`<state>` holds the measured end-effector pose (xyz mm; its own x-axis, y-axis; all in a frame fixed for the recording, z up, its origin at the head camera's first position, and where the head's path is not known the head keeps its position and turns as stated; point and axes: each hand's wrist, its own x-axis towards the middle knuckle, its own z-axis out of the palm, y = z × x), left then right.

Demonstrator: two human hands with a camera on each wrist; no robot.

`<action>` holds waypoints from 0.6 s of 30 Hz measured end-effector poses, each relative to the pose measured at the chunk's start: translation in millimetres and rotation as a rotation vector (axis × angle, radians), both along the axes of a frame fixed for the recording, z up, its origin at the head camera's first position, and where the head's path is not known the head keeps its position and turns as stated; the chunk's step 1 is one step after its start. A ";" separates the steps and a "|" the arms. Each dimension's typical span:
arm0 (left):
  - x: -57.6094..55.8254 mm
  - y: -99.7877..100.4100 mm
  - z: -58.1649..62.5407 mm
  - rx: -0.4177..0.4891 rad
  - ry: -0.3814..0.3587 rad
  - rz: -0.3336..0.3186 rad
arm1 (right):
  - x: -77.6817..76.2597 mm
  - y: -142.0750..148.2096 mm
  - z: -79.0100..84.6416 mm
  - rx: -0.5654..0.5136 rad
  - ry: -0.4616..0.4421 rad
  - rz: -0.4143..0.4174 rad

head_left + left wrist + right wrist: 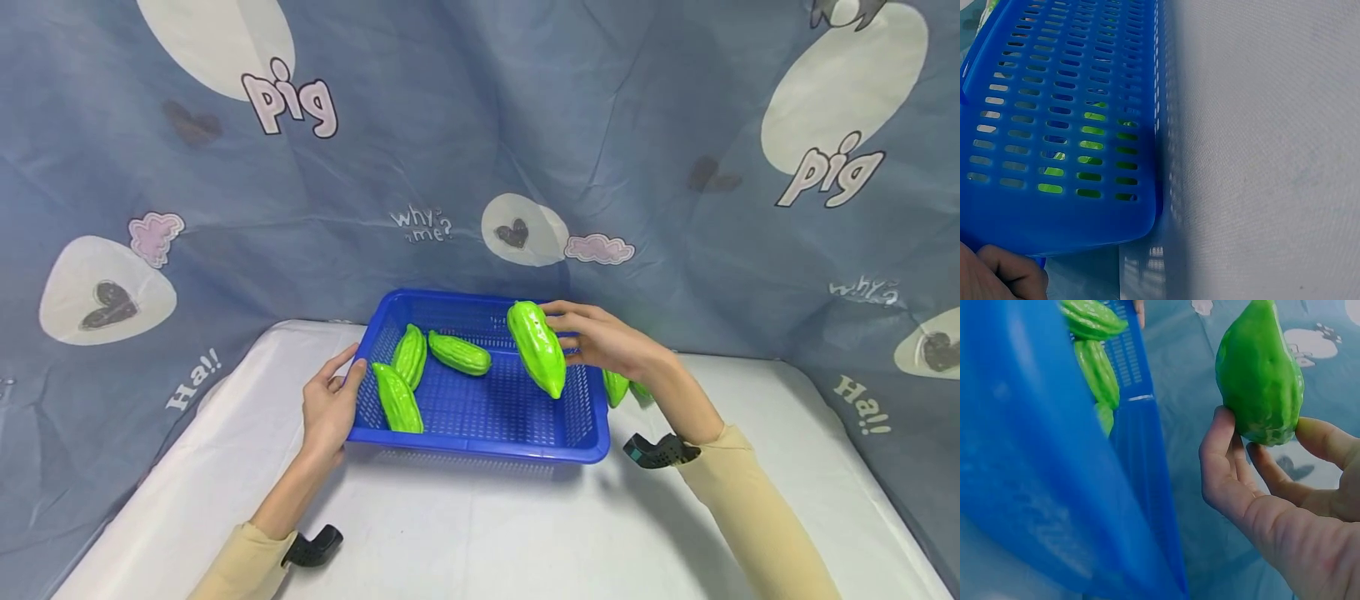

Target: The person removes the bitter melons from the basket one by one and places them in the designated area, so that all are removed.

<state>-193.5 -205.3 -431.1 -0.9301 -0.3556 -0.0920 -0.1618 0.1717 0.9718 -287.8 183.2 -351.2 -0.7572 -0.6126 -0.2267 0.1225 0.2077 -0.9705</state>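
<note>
My right hand pinches a bright green bitter melon between thumb and fingertips, above the right part of a blue plastic basket. In the right wrist view this bitter melon is raised beside the basket rim, its narrow tip pointing up. The left hand grips the basket's left rim, with the thumb on the edge. Inside the basket, toward the left, lie three more bitter melons: one at the front, one behind it and one nearer the middle.
Right of the basket, partly hidden by my right hand and forearm, are more green bitter melons on the white tabletop. A blue-grey printed cloth hangs behind the table. Each wrist wears a black strapped device.
</note>
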 end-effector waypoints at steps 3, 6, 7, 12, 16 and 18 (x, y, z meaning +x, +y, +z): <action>0.3 1.0 -0.6 -0.001 0.002 0.000 | 1.1 11.1 -2.7 -0.005 0.008 -0.012; 0.8 1.8 -0.4 -0.007 0.002 0.003 | 2.9 21.9 -3.9 -0.005 0.018 -0.027; 0.8 1.9 -0.4 -0.008 0.002 0.003 | 3.8 25.4 -4.1 -0.003 0.021 -0.032; 0.5 2.5 -0.6 -0.009 -0.006 0.007 | 8.6 42.1 -4.6 -0.002 0.025 -0.080; 0.6 2.4 -0.2 -0.016 -0.007 0.004 | 12.7 53.2 -7.0 -0.004 0.029 -0.104; 0.6 1.9 0.1 -0.017 -0.004 0.000 | 14.6 58.8 -8.9 0.000 0.039 -0.109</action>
